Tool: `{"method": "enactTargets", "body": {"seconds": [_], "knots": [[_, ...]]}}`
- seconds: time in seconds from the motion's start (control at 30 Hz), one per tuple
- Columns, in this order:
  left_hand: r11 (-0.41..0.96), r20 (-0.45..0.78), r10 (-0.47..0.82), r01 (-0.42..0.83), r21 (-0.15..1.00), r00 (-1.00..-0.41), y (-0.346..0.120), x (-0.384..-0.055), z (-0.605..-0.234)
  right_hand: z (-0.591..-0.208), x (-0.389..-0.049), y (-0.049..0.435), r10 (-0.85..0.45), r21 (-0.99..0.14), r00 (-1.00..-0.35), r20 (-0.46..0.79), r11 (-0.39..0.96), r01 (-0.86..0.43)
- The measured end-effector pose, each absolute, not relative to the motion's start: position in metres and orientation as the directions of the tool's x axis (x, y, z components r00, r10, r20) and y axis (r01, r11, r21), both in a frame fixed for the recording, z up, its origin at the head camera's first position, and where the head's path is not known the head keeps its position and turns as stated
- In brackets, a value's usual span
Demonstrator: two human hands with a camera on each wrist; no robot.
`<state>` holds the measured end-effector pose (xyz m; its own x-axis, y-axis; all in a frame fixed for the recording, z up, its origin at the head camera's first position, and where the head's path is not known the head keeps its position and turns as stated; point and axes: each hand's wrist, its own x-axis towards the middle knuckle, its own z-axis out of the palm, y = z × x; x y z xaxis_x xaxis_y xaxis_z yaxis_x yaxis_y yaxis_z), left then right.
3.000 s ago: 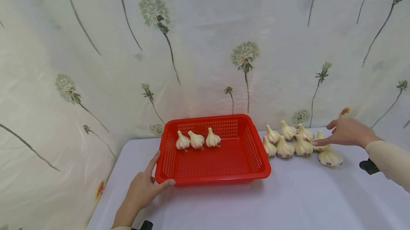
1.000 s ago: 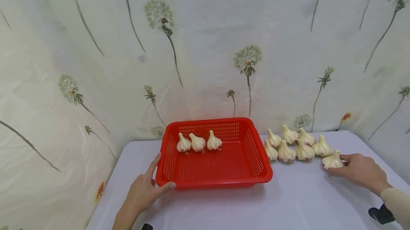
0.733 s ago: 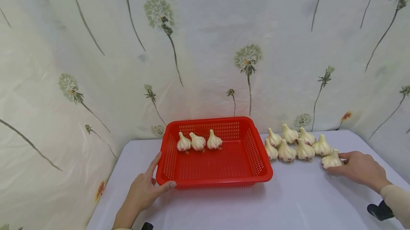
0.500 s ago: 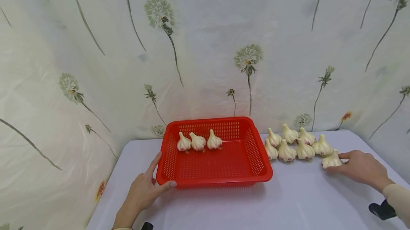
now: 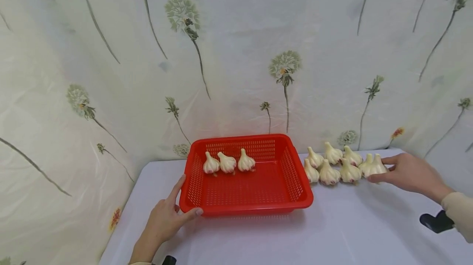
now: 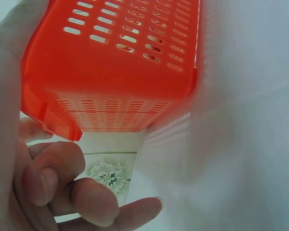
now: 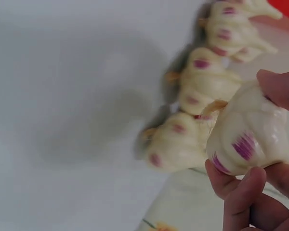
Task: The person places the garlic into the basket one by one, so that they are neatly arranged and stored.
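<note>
My right hand (image 5: 412,174) pinches a garlic bulb (image 7: 253,132) between thumb and fingers, lifted above the table at the right end of the garlic group. The held bulb is pale with purple patches, and it overlaps a standing bulb (image 5: 367,166) in the head view. At the left front corner of a red perforated plastic basket (image 5: 244,207), my left hand (image 5: 164,220) is spread, its straight index finger and thumb touching the rim. Its other fingers (image 6: 96,199) bend loosely beside the basket in the left wrist view. Three garlic bulbs (image 5: 227,162) stand in a row inside, toward the back left.
Several more garlic bulbs (image 5: 330,172) stand in two rows close to the basket's right side. A white cloth (image 5: 332,232) covers the table. Behind the table hangs a dandelion-printed curtain (image 5: 236,72).
The right hand has moved from above the group down to the front right bulb, gripped it, and raised it up and slightly left. The left hand and basket have stayed in place.
</note>
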<state>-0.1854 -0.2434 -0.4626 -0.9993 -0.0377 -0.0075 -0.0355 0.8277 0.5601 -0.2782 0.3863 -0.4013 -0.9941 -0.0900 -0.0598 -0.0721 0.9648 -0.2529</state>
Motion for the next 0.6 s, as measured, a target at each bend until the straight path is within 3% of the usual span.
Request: {"method": "enactTargets", "body": {"seconds": [0.3,0.6], "knots": [[0.831,-0.006,-0.051,-0.046,0.555,-0.999,-0.246,-0.186,-0.461,-0.365,-0.291,0.334,-0.148,-0.338,-0.989,-0.026,0.932,-0.131],[0.809,0.005,-0.037,-0.027,0.587,-0.999,-0.244,-0.186,-0.463,-0.354,-0.303,0.290,-0.202,-0.430,-0.979,0.002,0.884,-0.183]]}}
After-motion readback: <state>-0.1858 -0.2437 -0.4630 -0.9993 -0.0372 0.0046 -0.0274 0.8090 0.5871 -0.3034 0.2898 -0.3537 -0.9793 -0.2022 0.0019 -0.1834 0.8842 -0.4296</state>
